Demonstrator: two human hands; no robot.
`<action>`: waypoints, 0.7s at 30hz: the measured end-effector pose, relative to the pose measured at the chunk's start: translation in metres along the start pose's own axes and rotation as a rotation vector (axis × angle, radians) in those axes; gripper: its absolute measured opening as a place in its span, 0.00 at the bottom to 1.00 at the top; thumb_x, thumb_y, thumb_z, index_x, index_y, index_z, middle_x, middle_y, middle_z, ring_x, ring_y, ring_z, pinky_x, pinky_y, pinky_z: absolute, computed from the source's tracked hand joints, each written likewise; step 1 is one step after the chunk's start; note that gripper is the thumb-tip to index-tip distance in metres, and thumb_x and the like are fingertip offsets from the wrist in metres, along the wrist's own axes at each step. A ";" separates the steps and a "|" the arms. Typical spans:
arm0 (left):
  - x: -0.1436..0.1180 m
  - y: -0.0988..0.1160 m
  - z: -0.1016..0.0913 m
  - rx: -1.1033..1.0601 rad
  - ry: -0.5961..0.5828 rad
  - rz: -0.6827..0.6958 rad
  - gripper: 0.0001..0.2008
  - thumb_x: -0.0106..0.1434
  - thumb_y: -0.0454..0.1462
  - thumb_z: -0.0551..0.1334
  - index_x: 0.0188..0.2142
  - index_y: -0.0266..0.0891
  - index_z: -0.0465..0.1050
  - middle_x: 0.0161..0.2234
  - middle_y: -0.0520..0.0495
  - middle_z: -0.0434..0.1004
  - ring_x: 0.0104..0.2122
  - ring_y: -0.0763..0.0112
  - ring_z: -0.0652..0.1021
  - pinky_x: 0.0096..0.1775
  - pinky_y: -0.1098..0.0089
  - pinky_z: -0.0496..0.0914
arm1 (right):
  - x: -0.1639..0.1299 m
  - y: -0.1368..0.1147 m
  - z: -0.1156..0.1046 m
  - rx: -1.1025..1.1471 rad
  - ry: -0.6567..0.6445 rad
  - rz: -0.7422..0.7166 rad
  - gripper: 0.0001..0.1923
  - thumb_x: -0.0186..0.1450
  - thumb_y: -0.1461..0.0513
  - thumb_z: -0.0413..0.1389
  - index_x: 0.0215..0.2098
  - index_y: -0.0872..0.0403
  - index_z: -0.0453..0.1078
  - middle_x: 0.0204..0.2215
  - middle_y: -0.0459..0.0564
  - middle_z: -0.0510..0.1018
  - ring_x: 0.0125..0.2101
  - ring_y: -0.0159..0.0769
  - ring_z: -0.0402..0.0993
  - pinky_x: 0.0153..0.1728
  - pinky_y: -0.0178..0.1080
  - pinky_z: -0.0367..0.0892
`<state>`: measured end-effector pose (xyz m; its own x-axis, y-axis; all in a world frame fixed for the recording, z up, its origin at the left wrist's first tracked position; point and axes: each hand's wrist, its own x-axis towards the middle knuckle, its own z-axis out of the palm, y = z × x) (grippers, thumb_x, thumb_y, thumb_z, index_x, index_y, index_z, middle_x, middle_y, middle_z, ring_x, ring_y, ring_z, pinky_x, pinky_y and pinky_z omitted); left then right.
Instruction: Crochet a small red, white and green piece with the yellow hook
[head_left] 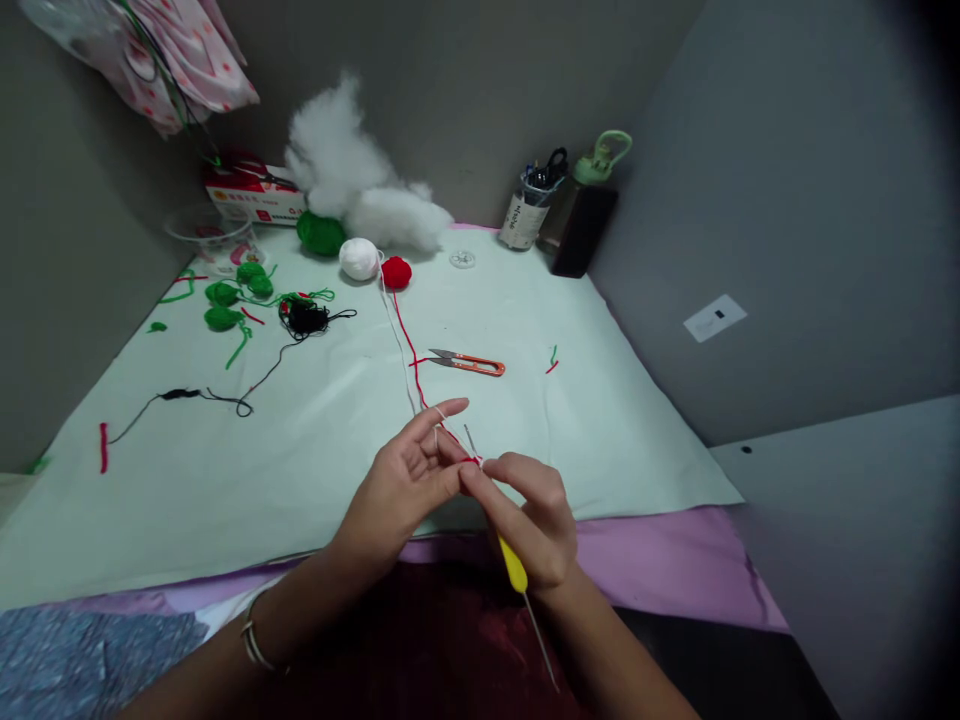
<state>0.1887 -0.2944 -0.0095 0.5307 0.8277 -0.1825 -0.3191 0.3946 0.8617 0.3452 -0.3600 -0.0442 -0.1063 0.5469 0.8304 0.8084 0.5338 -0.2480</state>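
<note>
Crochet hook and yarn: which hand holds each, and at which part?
The right hand holds the crochet hook by its yellow handle. The left hand pinches the red yarn near the hook's tip.

A single head-worn view looks forward and down, close over the table (225,470).

Printed matter in the scene; none of it legible. Far left: red and white box (255,197) bearing printed characters on its front face, too small to read. Far centre-right: jar (523,215) with a white label carrying dark vertical lettering, possibly a brand name, blurred. Right wall: small white sticker (714,317) with a dark mark.
</note>
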 end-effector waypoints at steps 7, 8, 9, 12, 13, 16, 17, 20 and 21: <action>0.000 0.010 -0.009 -0.099 -0.026 -0.104 0.28 0.61 0.37 0.74 0.60 0.37 0.74 0.29 0.54 0.75 0.29 0.74 0.74 0.37 0.70 0.69 | 0.017 -0.002 -0.011 0.474 -0.023 0.370 0.14 0.73 0.67 0.55 0.53 0.49 0.77 0.41 0.52 0.84 0.40 0.40 0.82 0.41 0.44 0.80; 0.000 0.010 -0.010 -0.068 -0.018 -0.072 0.27 0.61 0.36 0.74 0.59 0.37 0.75 0.29 0.53 0.75 0.30 0.74 0.75 0.37 0.70 0.69 | 0.019 -0.002 -0.012 0.539 0.003 0.446 0.12 0.74 0.66 0.54 0.50 0.49 0.78 0.39 0.51 0.84 0.38 0.39 0.82 0.39 0.45 0.80; 0.001 0.010 -0.011 -0.034 -0.013 -0.038 0.26 0.61 0.36 0.74 0.59 0.38 0.76 0.30 0.53 0.76 0.31 0.73 0.75 0.38 0.71 0.69 | 0.021 -0.003 -0.013 0.604 0.036 0.515 0.11 0.74 0.65 0.54 0.47 0.50 0.78 0.37 0.51 0.83 0.35 0.39 0.81 0.37 0.44 0.80; 0.000 0.008 -0.011 0.036 -0.003 0.046 0.23 0.62 0.35 0.73 0.56 0.40 0.78 0.31 0.53 0.76 0.33 0.73 0.76 0.40 0.71 0.70 | 0.026 -0.003 -0.010 0.805 0.134 0.676 0.09 0.74 0.62 0.55 0.41 0.52 0.78 0.32 0.50 0.81 0.28 0.35 0.79 0.28 0.39 0.77; -0.001 0.008 -0.010 0.047 -0.003 0.063 0.22 0.62 0.34 0.73 0.56 0.41 0.78 0.32 0.53 0.76 0.34 0.73 0.76 0.41 0.71 0.71 | 0.027 -0.003 -0.008 0.849 0.142 0.701 0.09 0.74 0.61 0.55 0.40 0.52 0.78 0.32 0.49 0.81 0.27 0.34 0.78 0.26 0.38 0.76; -0.002 0.005 -0.007 0.062 -0.017 0.072 0.21 0.62 0.34 0.73 0.55 0.42 0.78 0.34 0.52 0.76 0.35 0.72 0.77 0.43 0.69 0.73 | 0.029 -0.005 -0.002 0.847 0.107 0.661 0.07 0.73 0.62 0.57 0.42 0.51 0.79 0.36 0.50 0.83 0.30 0.34 0.79 0.29 0.38 0.78; -0.002 0.004 -0.006 0.064 -0.018 0.067 0.21 0.62 0.35 0.72 0.55 0.42 0.78 0.34 0.52 0.76 0.36 0.71 0.77 0.44 0.69 0.73 | 0.029 -0.006 -0.001 0.809 0.095 0.632 0.08 0.73 0.63 0.57 0.43 0.50 0.79 0.38 0.50 0.83 0.32 0.35 0.80 0.31 0.39 0.78; -0.001 0.000 -0.003 0.048 0.013 0.065 0.21 0.62 0.35 0.73 0.55 0.42 0.79 0.36 0.51 0.77 0.38 0.71 0.78 0.46 0.68 0.73 | 0.025 -0.010 0.001 0.624 0.073 0.529 0.12 0.73 0.68 0.56 0.47 0.48 0.79 0.39 0.50 0.84 0.38 0.37 0.81 0.38 0.41 0.80; 0.000 -0.002 -0.002 0.026 0.029 0.068 0.22 0.61 0.35 0.74 0.55 0.42 0.79 0.36 0.51 0.78 0.38 0.71 0.77 0.46 0.68 0.73 | 0.023 -0.011 0.001 0.530 0.054 0.478 0.14 0.72 0.69 0.56 0.49 0.48 0.79 0.40 0.50 0.83 0.40 0.38 0.81 0.39 0.42 0.80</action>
<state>0.1875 -0.2946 -0.0123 0.4853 0.8636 -0.1362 -0.3333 0.3268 0.8844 0.3332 -0.3523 -0.0232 0.2290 0.7736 0.5908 0.3679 0.4932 -0.7883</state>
